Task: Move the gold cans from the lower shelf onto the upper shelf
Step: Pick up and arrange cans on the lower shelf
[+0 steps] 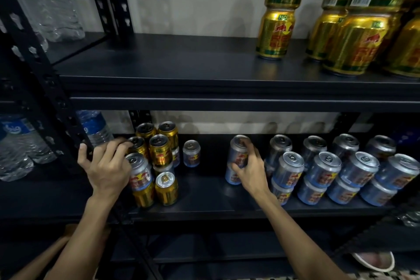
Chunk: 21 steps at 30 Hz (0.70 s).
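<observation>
Hands: both are in at the lower shelf point(204, 202). The left hand point(106, 166) is spread, not clenched. Its thumb is out by the black upright point(68, 134) and its fingertips point(123, 143) are at the top rim of a gold can point(138, 146) in the left cluster. It's blurred there; contact looks likely, a real grip doesn't. The right hand point(250, 167) is wrapped round a silver can point(238, 151) stacked on another silver one near mid-shelf. That's not a task item.

Gold on the lower level: a front pair point(166, 188) stands on the board, and one of them carries a silver topper point(138, 171). Behind are four more at second-tier height, packed tight. At least one, the middle gold point(159, 151), seems to sit on a silver can. Silver rows point(322, 170) fill the right half, two high. Water bottles point(97, 130) stand left of the upright.

Handling, as a guess: the tabs look unopened, so the cans should be full, stiff and moderately heavy, with smooth, slightly slippery walls. Take each by the side wall at mid-body, thumb opposite fingers; a top-rim pinch is weaker. The stacks are the risk. Lift the top golds straight up so the neighbours don't topple, and move the silver topper before its gold base.

Upper shelf point(170, 68): stacked gold cans point(276, 34) stand two high at the right, with dark board showing to their left.
</observation>
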Each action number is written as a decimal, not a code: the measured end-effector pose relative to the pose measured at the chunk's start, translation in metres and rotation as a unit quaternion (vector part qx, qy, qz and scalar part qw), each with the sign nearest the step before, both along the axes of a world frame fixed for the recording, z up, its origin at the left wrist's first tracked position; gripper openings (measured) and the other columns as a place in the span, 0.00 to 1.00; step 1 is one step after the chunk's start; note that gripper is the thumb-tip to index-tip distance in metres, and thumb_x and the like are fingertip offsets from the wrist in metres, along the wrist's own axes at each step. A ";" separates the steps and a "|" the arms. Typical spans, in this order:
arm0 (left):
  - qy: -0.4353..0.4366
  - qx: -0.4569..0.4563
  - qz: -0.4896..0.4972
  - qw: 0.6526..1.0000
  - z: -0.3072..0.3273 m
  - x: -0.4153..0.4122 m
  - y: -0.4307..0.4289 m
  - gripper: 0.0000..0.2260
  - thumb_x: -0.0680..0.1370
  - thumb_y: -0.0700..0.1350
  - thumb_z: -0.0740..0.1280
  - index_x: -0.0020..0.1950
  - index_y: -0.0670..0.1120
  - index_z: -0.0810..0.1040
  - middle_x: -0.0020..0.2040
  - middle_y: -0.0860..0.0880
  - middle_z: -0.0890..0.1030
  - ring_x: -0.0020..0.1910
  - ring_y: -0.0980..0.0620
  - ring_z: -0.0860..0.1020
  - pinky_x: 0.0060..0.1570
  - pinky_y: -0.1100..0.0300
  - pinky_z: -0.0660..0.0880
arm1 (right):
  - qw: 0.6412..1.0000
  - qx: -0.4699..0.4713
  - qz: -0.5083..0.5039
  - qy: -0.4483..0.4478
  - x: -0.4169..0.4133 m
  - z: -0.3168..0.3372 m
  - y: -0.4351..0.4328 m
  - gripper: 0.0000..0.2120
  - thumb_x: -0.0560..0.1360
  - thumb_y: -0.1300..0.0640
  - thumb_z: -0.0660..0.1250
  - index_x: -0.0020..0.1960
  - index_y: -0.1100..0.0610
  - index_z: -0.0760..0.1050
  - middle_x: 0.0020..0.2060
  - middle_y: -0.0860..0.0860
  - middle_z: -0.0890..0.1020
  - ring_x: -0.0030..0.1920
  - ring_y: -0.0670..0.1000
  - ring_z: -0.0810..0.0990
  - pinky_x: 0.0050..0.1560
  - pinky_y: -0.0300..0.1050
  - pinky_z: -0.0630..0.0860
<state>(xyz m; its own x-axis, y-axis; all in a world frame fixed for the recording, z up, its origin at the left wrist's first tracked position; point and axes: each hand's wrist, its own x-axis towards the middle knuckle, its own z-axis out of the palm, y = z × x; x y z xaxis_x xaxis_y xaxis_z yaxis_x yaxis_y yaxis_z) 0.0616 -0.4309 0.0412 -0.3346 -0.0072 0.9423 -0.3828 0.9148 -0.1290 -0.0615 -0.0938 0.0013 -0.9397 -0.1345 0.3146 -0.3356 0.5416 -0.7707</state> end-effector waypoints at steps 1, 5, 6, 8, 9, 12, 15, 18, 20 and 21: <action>0.001 0.001 -0.001 1.000 0.000 0.000 0.000 0.17 0.79 0.35 0.54 0.47 0.45 0.83 0.42 0.48 0.83 0.44 0.46 0.73 0.72 0.47 0.51 | 1.000 -0.003 0.004 -0.006 0.002 -0.001 0.000 0.40 0.71 0.61 0.78 0.76 0.47 0.63 0.67 0.57 0.73 0.64 0.59 0.77 0.63 0.54 0.77; 0.007 -0.008 0.001 1.000 0.001 0.000 0.001 0.16 0.79 0.35 0.55 0.47 0.46 0.82 0.42 0.48 0.83 0.44 0.46 0.73 0.72 0.47 0.51 | 0.999 -0.026 -0.005 -0.021 0.006 -0.006 -0.002 0.46 0.73 0.61 0.77 0.80 0.41 0.55 0.68 0.55 0.74 0.66 0.56 0.76 0.65 0.55 0.76; 0.008 -0.009 -0.001 1.000 0.002 0.000 0.001 0.15 0.79 0.35 0.56 0.47 0.46 0.82 0.42 0.48 0.83 0.44 0.46 0.73 0.72 0.47 0.51 | 0.999 -0.032 -0.007 -0.024 0.006 -0.007 -0.003 0.47 0.73 0.61 0.77 0.80 0.39 0.53 0.68 0.55 0.75 0.66 0.55 0.76 0.66 0.55 0.76; 0.013 -0.011 -0.002 1.000 0.002 0.000 0.002 0.15 0.78 0.34 0.56 0.47 0.46 0.82 0.42 0.48 0.82 0.44 0.46 0.73 0.72 0.47 0.51 | 0.999 -0.038 -0.009 -0.028 0.007 -0.007 -0.003 0.49 0.73 0.61 0.77 0.80 0.37 0.51 0.68 0.55 0.75 0.66 0.54 0.76 0.66 0.55 0.76; 0.014 -0.013 -0.003 1.000 0.002 0.000 0.001 0.15 0.78 0.34 0.57 0.47 0.46 0.82 0.42 0.48 0.82 0.44 0.46 0.73 0.71 0.47 0.51 | 0.999 -0.038 -0.010 -0.030 0.007 -0.007 -0.003 0.49 0.73 0.61 0.77 0.80 0.37 0.51 0.68 0.55 0.75 0.66 0.54 0.76 0.65 0.55 0.76; 0.014 -0.014 -0.007 1.000 0.003 0.000 0.001 0.14 0.78 0.35 0.57 0.47 0.46 0.82 0.42 0.48 0.82 0.45 0.46 0.73 0.71 0.47 0.51 | 0.999 -0.033 -0.013 -0.031 0.007 -0.005 -0.004 0.48 0.73 0.61 0.77 0.81 0.38 0.51 0.66 0.55 0.74 0.64 0.55 0.76 0.65 0.56 0.77; 0.013 -0.011 -0.006 1.000 0.002 -0.001 0.000 0.14 0.78 0.35 0.57 0.47 0.46 0.82 0.43 0.48 0.83 0.45 0.46 0.73 0.72 0.48 0.50 | 0.999 -0.038 -0.014 -0.026 0.007 -0.005 -0.005 0.49 0.73 0.62 0.76 0.81 0.40 0.51 0.68 0.56 0.73 0.66 0.55 0.76 0.66 0.55 0.76; 0.012 -0.013 -0.006 1.000 0.002 0.000 0.000 0.14 0.77 0.34 0.57 0.47 0.46 0.81 0.43 0.48 0.82 0.45 0.46 0.73 0.72 0.47 0.50 | 0.999 -0.047 -0.009 -0.022 0.007 -0.007 -0.005 0.49 0.73 0.62 0.77 0.81 0.40 0.49 0.72 0.55 0.71 0.69 0.55 0.74 0.69 0.56 0.74; 0.010 -0.014 -0.006 1.000 0.003 0.000 0.000 0.13 0.77 0.34 0.58 0.47 0.46 0.81 0.43 0.48 0.82 0.44 0.46 0.73 0.72 0.47 0.50 | 0.998 -0.054 -0.011 -0.006 0.008 -0.008 -0.005 0.50 0.73 0.61 0.77 0.81 0.40 0.49 0.76 0.55 0.67 0.74 0.55 0.70 0.72 0.56 0.71; 0.010 -0.013 -0.007 1.000 0.003 0.000 0.000 0.13 0.78 0.35 0.57 0.47 0.46 0.81 0.43 0.48 0.82 0.44 0.46 0.73 0.72 0.47 0.50 | 0.998 -0.056 -0.017 0.010 0.010 -0.008 -0.005 0.50 0.73 0.60 0.78 0.81 0.42 0.49 0.78 0.55 0.64 0.76 0.56 0.66 0.74 0.54 0.69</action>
